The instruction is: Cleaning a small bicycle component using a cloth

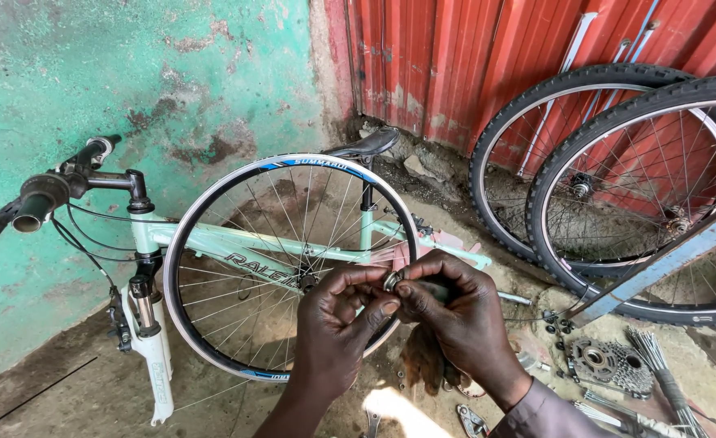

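Observation:
My left hand (337,324) and my right hand (455,312) meet in front of me. Between their fingertips they pinch a small round metal part (392,281), like a ring or nut. My right hand also seems to hold a dark object behind it, mostly hidden. Just behind my hands stands a bare bicycle wheel rim (212,211) with spokes and no tyre. A pale green bicycle frame (212,239) without its front wheel leans on the green wall, behind the rim.
Two tyred wheels (617,162) lean on the red corrugated wall at right, with a blue bar (666,259) across them. On the dirt floor at right lie a gear cassette (609,361), loose spokes (658,357) and small tools.

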